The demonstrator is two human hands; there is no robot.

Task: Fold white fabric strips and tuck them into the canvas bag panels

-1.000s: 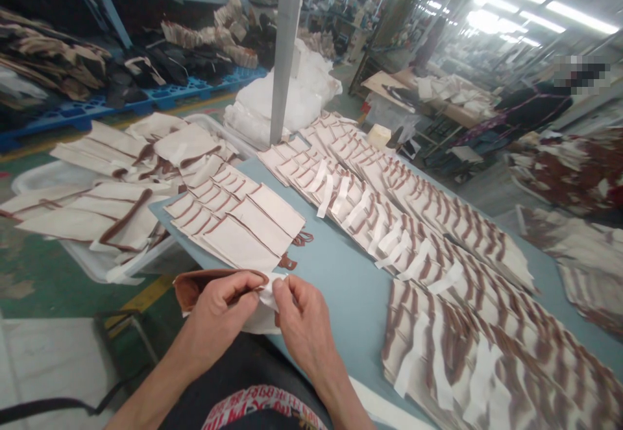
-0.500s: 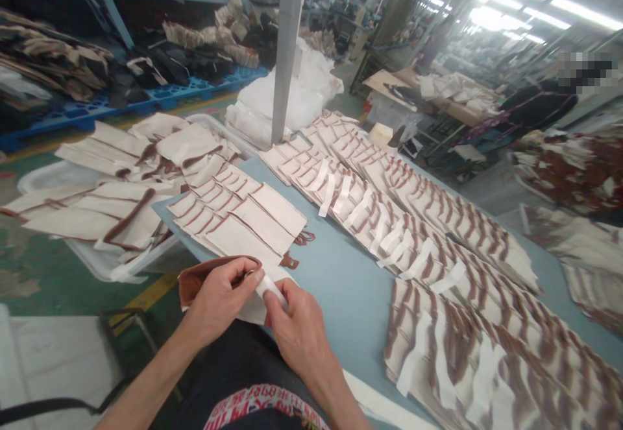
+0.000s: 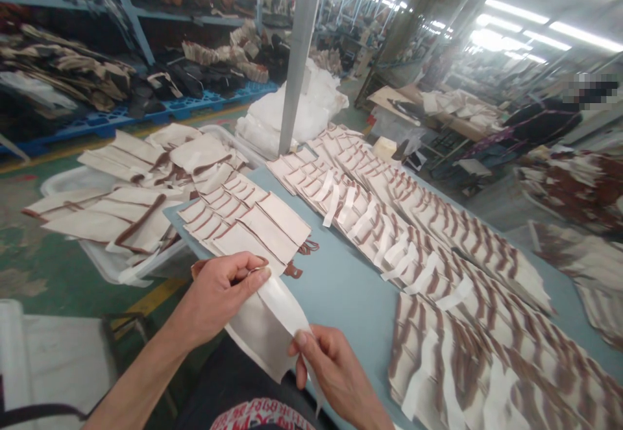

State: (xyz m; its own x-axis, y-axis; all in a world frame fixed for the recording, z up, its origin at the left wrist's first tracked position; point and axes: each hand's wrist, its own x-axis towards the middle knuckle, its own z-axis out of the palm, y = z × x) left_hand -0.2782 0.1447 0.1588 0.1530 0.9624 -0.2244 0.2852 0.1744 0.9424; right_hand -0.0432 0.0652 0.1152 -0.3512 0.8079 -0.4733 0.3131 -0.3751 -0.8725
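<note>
My left hand (image 3: 217,297) pinches the upper edge of a cream fabric piece (image 3: 260,334) with brown trim, most of which is behind my fingers. A white strip (image 3: 287,303) runs from that edge down to my right hand (image 3: 335,362), whose thumb and fingers are closed on it. The strip lies over the front of the piece, and its tail hangs below my right hand. Just beyond my hands, small brown leather pieces (image 3: 293,270) lie on the blue-grey table (image 3: 353,281) beside a stack of cream panels (image 3: 253,226).
Long overlapping rows of brown-edged panels (image 3: 438,235) cover the table's right side, several with white strips (image 3: 421,271) on them. A white tub (image 3: 104,264) heaped with similar pieces stands at left. A metal post (image 3: 298,60) rises behind the table. Another person (image 3: 540,125) is at far right.
My right hand has moved down and to the right, drawing out a longer length of the white strip. The fabric piece now hangs lower, its brown part mostly hidden by my left hand.
</note>
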